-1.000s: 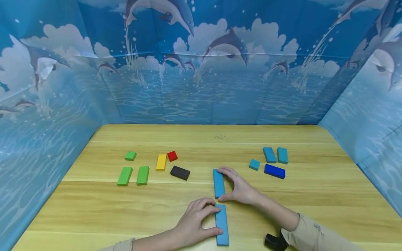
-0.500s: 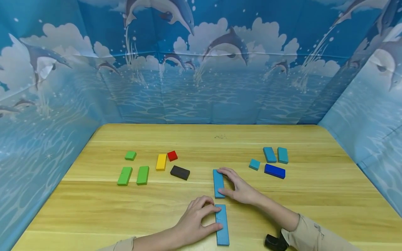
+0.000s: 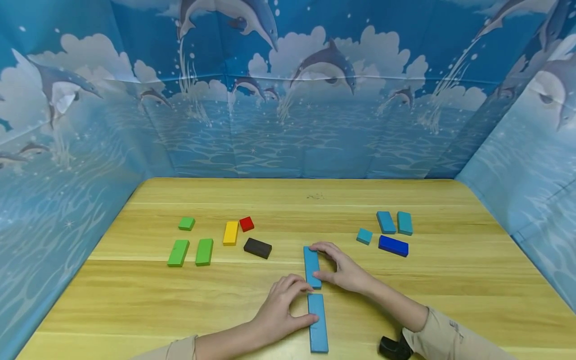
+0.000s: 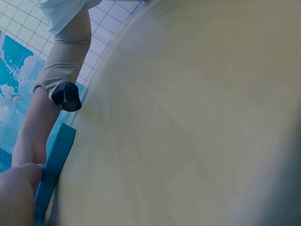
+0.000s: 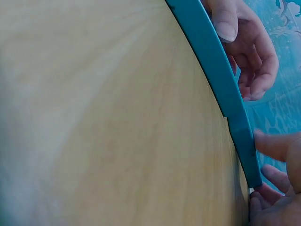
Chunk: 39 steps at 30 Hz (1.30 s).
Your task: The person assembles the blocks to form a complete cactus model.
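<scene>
Two long light-blue blocks lie nearly in line, end towards end, with a narrow gap between them in the head view. My left hand [image 3: 279,311] is at the nearer block [image 3: 319,332], thumb on its left part and index fingertip at its far end. The farther block [image 3: 311,264] is gripped by my right hand [image 3: 345,272], thumb near its close end, fingers at its far end. In the right wrist view, the left hand [image 5: 247,49] and right hand [image 5: 282,176] are beside the blocks, which look slightly offset.
Green blocks [image 3: 204,252], a yellow block [image 3: 230,233], a red block [image 3: 246,224] and a black block [image 3: 258,248] lie to the left. Teal blocks [image 3: 404,223] and a dark-blue block [image 3: 393,246] lie at the right. A patterned dolphin curtain [image 3: 315,135] surrounds the wooden table [image 3: 112,290].
The farther block has shifted slightly towards the nearer one and to the left, narrowing the gap. My left index finger has moved to the nearer block's far end. My right thumb has come onto the farther block.
</scene>
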Motion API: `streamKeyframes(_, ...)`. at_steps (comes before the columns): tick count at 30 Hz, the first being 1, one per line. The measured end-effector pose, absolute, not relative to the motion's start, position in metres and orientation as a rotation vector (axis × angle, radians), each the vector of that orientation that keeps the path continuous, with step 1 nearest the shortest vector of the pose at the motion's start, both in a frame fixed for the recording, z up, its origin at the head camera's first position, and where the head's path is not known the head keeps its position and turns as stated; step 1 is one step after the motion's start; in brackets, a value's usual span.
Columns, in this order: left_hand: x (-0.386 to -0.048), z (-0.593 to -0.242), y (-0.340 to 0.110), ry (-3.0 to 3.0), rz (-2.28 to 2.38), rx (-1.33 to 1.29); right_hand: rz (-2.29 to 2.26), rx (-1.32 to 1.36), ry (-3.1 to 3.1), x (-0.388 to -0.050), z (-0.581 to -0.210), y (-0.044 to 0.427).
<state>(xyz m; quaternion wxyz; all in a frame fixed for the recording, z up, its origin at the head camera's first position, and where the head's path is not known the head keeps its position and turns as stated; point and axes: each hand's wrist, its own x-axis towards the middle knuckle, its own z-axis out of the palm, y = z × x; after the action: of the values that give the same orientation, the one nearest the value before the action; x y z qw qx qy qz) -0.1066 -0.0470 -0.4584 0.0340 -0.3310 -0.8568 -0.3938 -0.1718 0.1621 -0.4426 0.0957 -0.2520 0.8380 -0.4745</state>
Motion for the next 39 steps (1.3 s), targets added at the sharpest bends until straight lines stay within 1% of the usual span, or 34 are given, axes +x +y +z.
streamKeyframes(7, -0.1087, -0.4557, -0.0465, -2.726, -1.147, -0.961, -1.424, -0.749, 2.488, -0.1731, -0.4439, 0.1632)
streamKeyframes(22, -0.1124, -0.4527, -0.0467, -2.782, -0.956, -0.989, -1.438, -0.718, 2.47, -0.1723, -0.4395, 0.1639)
streamKeyframes(39, -0.1132, -0.4516, -0.0461, -2.813, -0.901, -0.987, -1.454, -0.719, 2.433, -0.1738, -0.4395, 0.1651)
